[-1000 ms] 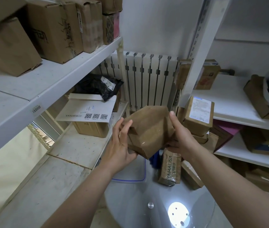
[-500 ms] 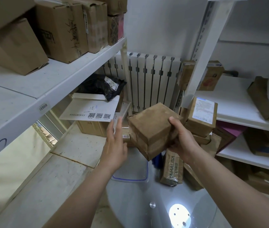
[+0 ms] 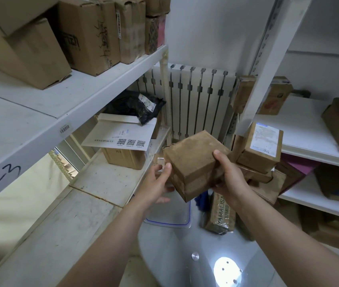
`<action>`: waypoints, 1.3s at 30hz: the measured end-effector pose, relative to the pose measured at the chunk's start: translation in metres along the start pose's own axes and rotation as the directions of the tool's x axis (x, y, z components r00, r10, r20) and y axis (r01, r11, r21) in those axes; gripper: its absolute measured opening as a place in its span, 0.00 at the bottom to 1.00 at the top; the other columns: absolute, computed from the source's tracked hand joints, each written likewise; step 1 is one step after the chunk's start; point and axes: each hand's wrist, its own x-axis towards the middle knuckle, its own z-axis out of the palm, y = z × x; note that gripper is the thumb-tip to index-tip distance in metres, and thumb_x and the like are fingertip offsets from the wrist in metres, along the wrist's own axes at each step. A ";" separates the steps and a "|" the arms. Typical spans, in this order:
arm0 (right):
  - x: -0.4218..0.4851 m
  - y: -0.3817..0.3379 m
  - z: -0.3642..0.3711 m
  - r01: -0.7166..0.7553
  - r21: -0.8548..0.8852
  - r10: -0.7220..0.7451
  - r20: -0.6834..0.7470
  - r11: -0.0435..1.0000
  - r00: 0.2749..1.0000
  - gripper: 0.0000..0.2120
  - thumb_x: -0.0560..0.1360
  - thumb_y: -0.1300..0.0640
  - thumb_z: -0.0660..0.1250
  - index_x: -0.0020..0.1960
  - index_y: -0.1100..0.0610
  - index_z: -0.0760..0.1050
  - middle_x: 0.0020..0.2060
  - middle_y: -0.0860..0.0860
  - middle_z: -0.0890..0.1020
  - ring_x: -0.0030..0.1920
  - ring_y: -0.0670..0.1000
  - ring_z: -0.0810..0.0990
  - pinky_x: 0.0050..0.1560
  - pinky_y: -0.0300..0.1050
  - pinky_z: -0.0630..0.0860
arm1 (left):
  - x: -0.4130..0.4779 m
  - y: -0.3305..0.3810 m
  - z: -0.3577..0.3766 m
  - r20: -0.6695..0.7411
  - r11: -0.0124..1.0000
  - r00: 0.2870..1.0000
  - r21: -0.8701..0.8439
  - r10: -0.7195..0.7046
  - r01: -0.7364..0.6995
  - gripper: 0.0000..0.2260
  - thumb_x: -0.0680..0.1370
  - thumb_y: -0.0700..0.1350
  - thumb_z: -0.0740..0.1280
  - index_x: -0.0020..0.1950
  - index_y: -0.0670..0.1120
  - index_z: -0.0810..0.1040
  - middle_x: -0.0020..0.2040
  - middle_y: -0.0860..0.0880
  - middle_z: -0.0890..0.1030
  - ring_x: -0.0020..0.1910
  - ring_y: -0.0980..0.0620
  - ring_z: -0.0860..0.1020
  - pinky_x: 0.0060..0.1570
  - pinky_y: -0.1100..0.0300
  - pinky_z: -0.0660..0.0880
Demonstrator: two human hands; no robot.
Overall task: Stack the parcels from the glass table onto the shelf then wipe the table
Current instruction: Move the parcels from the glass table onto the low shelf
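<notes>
A brown cardboard parcel point(image 3: 193, 162) is held tilted above the far edge of the round glass table point(image 3: 164, 251). My right hand point(image 3: 228, 177) grips its right side, thumb on the top face. My left hand point(image 3: 156, 183) holds its left side, thumb against the face and fingers curled below. The lower board of the left shelf point(image 3: 102, 181) lies just left of the parcel. On the table behind stand a YAMALISA packet point(image 3: 220, 214) and a pile of brown parcels topped by a labelled box point(image 3: 259, 148).
A clear bag with a blue edge point(image 3: 170, 214) lies on the glass. The left shelf holds a box under a white envelope point(image 3: 121, 137), a black bag point(image 3: 135, 104), and cartons point(image 3: 85, 32) on its upper board. A radiator point(image 3: 195, 100) and right shelves point(image 3: 309, 129) stand behind.
My left hand, which had come off the parcel half a second ago, is back on its left side. The parcel has turned and risen slightly toward the left shelf.
</notes>
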 end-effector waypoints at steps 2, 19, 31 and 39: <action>0.001 0.003 0.002 -0.003 -0.012 0.003 -0.003 1.000 1.000 0.39 0.69 0.38 0.72 0.73 0.52 0.63 0.63 0.52 0.76 0.60 0.54 0.76 0.62 0.59 0.74 | -0.004 -0.001 0.000 0.012 0.998 1.000 -0.056 -0.013 0.014 0.26 0.76 0.63 0.63 0.69 0.52 0.64 0.59 0.52 0.78 0.49 0.49 0.84 0.48 0.47 0.81; -0.001 0.019 0.012 -0.125 -0.197 0.131 0.017 0.972 0.991 0.26 0.75 0.42 0.68 0.68 0.50 0.67 0.60 0.52 0.74 0.54 0.53 0.72 0.47 0.50 0.73 | -0.006 -0.007 -0.018 0.013 0.979 0.995 -0.181 -0.097 0.098 0.26 0.73 0.58 0.69 0.68 0.53 0.68 0.64 0.51 0.75 0.62 0.46 0.76 0.57 0.41 0.76; -0.015 0.018 0.017 -0.169 -0.252 0.170 -0.018 0.953 0.985 0.02 0.79 0.53 0.63 0.48 0.49 0.73 0.68 0.65 0.71 0.69 0.63 0.69 0.68 0.61 0.68 | -0.006 -0.011 -0.026 0.017 0.987 0.999 -0.152 -0.046 0.048 0.24 0.77 0.49 0.68 0.71 0.62 0.66 0.63 0.55 0.77 0.64 0.53 0.74 0.61 0.40 0.72; -0.009 0.025 0.015 -0.166 -0.293 0.176 0.009 0.942 0.984 0.14 0.78 0.59 0.63 0.60 0.46 0.76 0.64 0.58 0.73 0.68 0.62 0.67 0.67 0.60 0.69 | -0.007 -0.011 -0.025 0.003 0.991 1.000 -0.132 -0.004 0.004 0.24 0.78 0.41 0.64 0.70 0.63 0.67 0.61 0.51 0.79 0.62 0.54 0.76 0.57 0.45 0.75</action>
